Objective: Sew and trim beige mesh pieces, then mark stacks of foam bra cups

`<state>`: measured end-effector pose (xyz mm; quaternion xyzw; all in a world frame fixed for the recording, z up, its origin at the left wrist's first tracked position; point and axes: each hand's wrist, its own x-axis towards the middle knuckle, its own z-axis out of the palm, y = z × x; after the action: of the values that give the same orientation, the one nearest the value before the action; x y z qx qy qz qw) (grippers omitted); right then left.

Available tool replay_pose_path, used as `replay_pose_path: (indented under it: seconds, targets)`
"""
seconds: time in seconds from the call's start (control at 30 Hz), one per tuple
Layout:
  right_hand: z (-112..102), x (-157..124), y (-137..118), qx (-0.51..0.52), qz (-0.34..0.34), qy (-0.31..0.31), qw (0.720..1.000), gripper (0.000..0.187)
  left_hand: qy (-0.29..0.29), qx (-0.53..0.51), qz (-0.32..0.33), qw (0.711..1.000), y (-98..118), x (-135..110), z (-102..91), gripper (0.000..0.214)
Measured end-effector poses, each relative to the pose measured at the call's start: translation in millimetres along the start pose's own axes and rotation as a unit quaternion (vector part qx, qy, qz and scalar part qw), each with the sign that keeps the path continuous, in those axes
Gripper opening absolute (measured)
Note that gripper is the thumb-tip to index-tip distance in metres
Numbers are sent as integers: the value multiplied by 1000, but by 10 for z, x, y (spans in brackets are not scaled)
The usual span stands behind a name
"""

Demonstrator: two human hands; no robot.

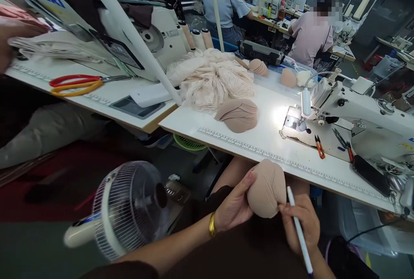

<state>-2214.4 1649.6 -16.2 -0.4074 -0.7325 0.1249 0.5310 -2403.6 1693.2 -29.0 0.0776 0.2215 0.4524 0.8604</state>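
Note:
My left hand (233, 205) cups a beige moulded bra cup (267, 187) from its left side, thumb on top, in my lap below the table edge. My right hand (302, 223) holds a white pen (299, 231) in a writing grip, its tip touching the cup's right edge. A gold bracelet sits on my left wrist. On the white sewing table (258, 136) above lies a stack of the same beige cups (238, 115), and behind it a heap of cream lace fabric (211, 76).
A white sewing machine (355, 111) with a lit lamp stands at right, with orange snips (320, 146) and a black phone (370, 174) beside it. Red-and-yellow scissors (76, 84) lie on the left table. A small fan (129, 208) stands low at left. Other workers sit behind.

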Motion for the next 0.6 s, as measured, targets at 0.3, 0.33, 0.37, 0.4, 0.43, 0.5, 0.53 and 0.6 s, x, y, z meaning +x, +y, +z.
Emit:
replay_pose_path:
  seconds: [0.3,0.33,0.37,0.4,0.43,0.5,0.53,0.6]
  targets:
    - [39,66,123,233,314,105,914,37,-18,121,-36,992,-54,-11,21,63]
    - [72,76,125,287,379,90,875,44,-39,134,-62,988,-74,-18,3,62]
    - [108,78,125,333,432,75,835,48,-59,140,-89,984,-88,-30,-23,62]
    - [144,70,127,366,470,68,800,51,-78,141,-114,980,-94,-46,-59,61]
    - [178,53,136,384,494,72,777,51,-94,139,-135,976,-91,-61,-104,60]
    - [237,0,190,395,498,93,766,53,-125,151,-140,971,-66,-77,-209,62]
    - [265,-30,234,397,493,102,767,53,-137,162,-126,969,-51,-71,-260,65]
    - [322,-80,340,399,480,115,773,51,-159,172,-91,968,-33,-25,-343,65]
